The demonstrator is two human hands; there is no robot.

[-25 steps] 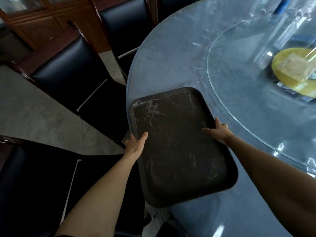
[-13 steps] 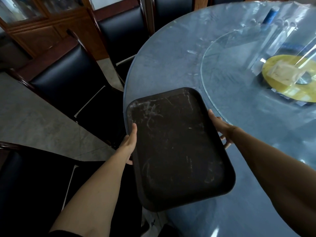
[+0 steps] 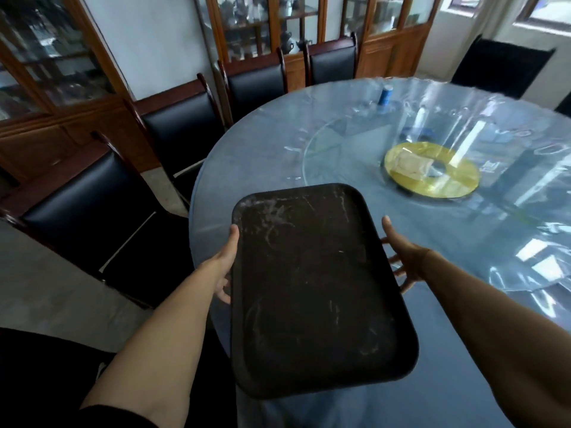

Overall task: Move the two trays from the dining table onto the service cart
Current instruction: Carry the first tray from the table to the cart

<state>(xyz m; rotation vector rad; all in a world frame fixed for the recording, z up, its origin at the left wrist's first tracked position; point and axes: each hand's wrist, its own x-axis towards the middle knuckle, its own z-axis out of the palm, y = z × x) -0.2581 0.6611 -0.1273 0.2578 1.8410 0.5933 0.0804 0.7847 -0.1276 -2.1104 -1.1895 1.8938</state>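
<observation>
A dark brown, scratched rectangular tray point(image 3: 312, 288) hangs in the air above the near edge of the round dining table point(image 3: 278, 156). My left hand point(image 3: 227, 261) grips its left long edge, thumb on the rim and fingers underneath. My right hand point(image 3: 401, 257) holds the right long edge the same way, fingers spread beneath it. Only one tray is visible; no service cart is in view.
Black padded chairs point(image 3: 92, 205) with dark wood frames stand close along the table's left side. A glass turntable point(image 3: 355, 143) carries a yellow ring dish point(image 3: 457, 180) and a blue can point(image 3: 385, 96). Wooden glass-door cabinets point(image 3: 253, 29) line the back wall.
Both hands slid from the tray's top to its side edges and raised it off the table. My head has tilted up, showing the room.
</observation>
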